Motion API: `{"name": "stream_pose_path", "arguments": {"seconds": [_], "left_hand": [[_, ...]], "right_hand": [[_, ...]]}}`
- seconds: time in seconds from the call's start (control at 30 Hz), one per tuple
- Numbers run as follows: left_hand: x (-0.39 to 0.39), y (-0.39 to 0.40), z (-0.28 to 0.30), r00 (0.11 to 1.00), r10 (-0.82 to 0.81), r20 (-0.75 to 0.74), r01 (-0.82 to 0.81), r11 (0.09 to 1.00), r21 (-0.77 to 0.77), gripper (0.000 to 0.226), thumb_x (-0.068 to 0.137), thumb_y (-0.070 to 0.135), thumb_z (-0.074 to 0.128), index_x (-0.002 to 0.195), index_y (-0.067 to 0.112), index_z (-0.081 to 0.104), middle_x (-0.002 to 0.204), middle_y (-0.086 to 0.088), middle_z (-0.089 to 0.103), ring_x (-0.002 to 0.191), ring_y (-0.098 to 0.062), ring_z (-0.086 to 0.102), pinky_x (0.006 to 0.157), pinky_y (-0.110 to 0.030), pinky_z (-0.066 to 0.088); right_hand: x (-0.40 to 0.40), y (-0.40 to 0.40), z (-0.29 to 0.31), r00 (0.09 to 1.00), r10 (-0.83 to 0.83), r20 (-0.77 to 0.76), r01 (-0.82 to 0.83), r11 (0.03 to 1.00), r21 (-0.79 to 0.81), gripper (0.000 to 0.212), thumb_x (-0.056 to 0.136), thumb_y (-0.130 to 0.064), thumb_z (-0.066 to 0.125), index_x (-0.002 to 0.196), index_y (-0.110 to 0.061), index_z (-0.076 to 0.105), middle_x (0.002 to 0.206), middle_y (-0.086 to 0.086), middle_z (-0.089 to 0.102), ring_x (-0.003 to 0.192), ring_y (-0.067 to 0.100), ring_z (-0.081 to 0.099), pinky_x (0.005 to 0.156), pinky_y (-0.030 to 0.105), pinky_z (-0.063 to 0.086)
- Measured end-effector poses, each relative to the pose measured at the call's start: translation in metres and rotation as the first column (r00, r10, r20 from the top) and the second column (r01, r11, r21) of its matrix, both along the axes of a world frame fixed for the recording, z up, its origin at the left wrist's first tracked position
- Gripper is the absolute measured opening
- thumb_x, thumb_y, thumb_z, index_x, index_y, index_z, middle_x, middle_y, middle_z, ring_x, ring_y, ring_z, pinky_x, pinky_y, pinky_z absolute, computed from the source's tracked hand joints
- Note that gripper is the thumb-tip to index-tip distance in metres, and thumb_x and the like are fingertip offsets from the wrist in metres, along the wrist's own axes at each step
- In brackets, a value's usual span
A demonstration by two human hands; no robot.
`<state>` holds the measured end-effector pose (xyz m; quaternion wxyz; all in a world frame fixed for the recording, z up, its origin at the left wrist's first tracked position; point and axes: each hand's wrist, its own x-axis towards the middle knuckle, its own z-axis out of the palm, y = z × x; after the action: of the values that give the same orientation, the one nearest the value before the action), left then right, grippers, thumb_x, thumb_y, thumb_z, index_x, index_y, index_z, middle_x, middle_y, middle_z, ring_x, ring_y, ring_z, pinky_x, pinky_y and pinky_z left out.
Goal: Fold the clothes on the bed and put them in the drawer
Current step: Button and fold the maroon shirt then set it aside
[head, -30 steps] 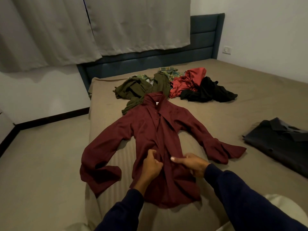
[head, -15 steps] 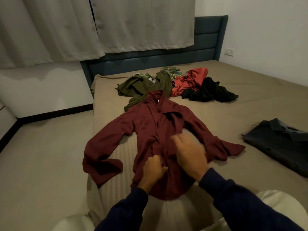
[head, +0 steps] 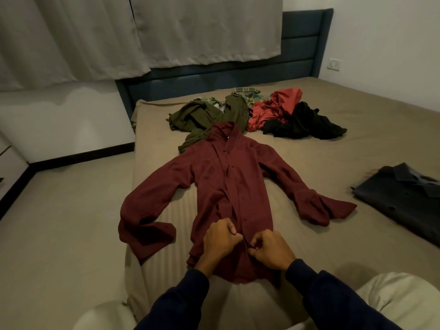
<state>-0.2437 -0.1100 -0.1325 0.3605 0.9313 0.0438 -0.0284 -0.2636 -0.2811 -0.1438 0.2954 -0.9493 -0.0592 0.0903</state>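
A maroon long-sleeved shirt [head: 214, 184] lies spread face up on the bed [head: 357, 129], collar away from me and sleeves out to both sides. My left hand [head: 220, 239] and my right hand [head: 271, 250] sit close together at the lower front placket, each pinching the fabric beside the button line. Beyond the collar lies a heap of unfolded clothes: an olive garment [head: 204, 115], a plaid one [head: 247, 94], a red one [head: 276, 108] and a black one [head: 302, 125]. A folded dark shirt [head: 404, 198] rests on the bed at the right.
The bed's left edge [head: 133, 177] drops to a beige floor [head: 59, 222]. A blue headboard [head: 238, 77] and grey curtains [head: 142, 32] stand behind. A pale cabinet edge [head: 9, 167] shows at far left. My knees [head: 400, 303] are at the bottom.
My right hand came back from the middle of the shirt's front down to the lower placket beside my left hand. The upper front of the shirt now lies flatter and closed.
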Motion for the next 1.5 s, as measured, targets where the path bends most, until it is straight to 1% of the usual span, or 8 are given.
{"name": "stream_pose_path", "arguments": {"seconds": [0.13,0.27,0.33,0.43,0.6,0.83,1.3,1.5], "left_hand": [[0.003,0.001,0.006,0.996,-0.017,0.087,0.023,0.997,-0.070,0.015,0.070,0.022,0.077,0.066,0.023,0.062,0.061,0.006,0.064,0.059,-0.008,0.062,0.057,-0.030,0.052],[0.006,0.002,0.013,0.994,-0.031,0.108,0.056,0.971,-0.233,0.012,0.076,0.014,0.080,0.070,0.015,0.069,0.059,0.005,0.067,0.052,-0.003,0.061,0.053,-0.019,0.049],[0.006,0.002,0.018,0.997,-0.017,0.081,0.044,0.938,-0.345,0.010,0.080,0.011,0.080,0.075,0.009,0.071,0.058,0.001,0.068,0.051,-0.007,0.063,0.052,-0.021,0.049],[0.008,0.002,0.024,0.999,0.018,0.027,-0.003,0.883,-0.469,0.010,0.081,0.009,0.080,0.081,0.004,0.071,0.065,-0.009,0.072,0.055,-0.017,0.067,0.053,-0.025,0.051],[0.012,0.003,0.027,0.998,0.044,-0.047,-0.063,0.800,-0.597,0.011,0.081,0.007,0.080,0.085,0.001,0.072,0.076,-0.017,0.074,0.060,-0.022,0.068,0.060,-0.030,0.054],[0.016,0.008,0.029,0.987,-0.026,-0.160,-0.088,0.743,-0.664,0.009,0.088,0.006,0.073,0.090,-0.003,0.073,0.081,-0.015,0.076,0.059,-0.014,0.063,0.061,-0.026,0.053],[0.013,0.008,0.017,0.976,-0.102,-0.193,-0.065,0.708,-0.703,0.009,0.091,0.013,0.071,0.088,0.005,0.074,0.081,-0.011,0.074,0.062,-0.011,0.059,0.057,-0.024,0.047],[0.014,0.007,0.010,0.983,-0.048,-0.179,-0.099,0.678,-0.728,0.016,0.092,0.012,0.070,0.095,-0.003,0.072,0.080,-0.013,0.072,0.061,-0.011,0.061,0.058,-0.022,0.050]], "right_hand": [[-0.003,0.001,0.005,0.998,-0.061,0.020,0.051,0.944,0.326,0.018,0.084,-0.032,0.080,0.074,-0.020,0.070,0.074,-0.006,0.071,0.070,0.007,0.065,0.067,0.025,0.053],[-0.011,0.007,0.022,0.961,-0.210,-0.179,0.273,0.632,0.725,0.012,0.090,-0.024,0.074,0.086,-0.015,0.080,0.082,0.002,0.077,0.078,0.023,0.073,0.072,0.031,0.060],[-0.011,0.009,0.026,0.942,-0.211,-0.262,0.334,0.491,0.805,0.013,0.092,-0.022,0.071,0.095,-0.014,0.080,0.090,0.008,0.078,0.088,0.034,0.073,0.082,0.047,0.061],[-0.006,0.014,0.029,0.934,-0.269,-0.237,0.333,0.408,0.850,0.011,0.088,-0.018,0.075,0.095,-0.010,0.078,0.089,0.007,0.078,0.087,0.027,0.075,0.082,0.040,0.061],[0.010,0.021,0.023,0.901,-0.433,0.003,0.296,0.621,0.726,0.011,0.080,-0.020,0.085,0.079,-0.017,0.074,0.068,-0.004,0.072,0.064,0.004,0.068,0.064,0.017,0.055],[0.014,0.023,0.009,0.874,-0.422,0.239,0.225,0.789,0.572,0.005,0.084,-0.025,0.080,0.086,-0.027,0.076,0.075,-0.016,0.070,0.078,-0.004,0.065,0.069,0.008,0.049],[0.008,0.022,0.002,0.895,-0.385,0.225,0.201,0.798,0.567,0.011,0.088,-0.021,0.077,0.098,-0.019,0.080,0.088,-0.017,0.069,0.086,-0.011,0.062,0.071,0.002,0.046],[0.008,0.020,0.003,0.934,-0.317,0.167,0.165,0.795,0.583,0.011,0.090,-0.021,0.074,0.099,-0.021,0.079,0.094,-0.013,0.072,0.086,-0.009,0.064,0.072,0.005,0.048]]}}
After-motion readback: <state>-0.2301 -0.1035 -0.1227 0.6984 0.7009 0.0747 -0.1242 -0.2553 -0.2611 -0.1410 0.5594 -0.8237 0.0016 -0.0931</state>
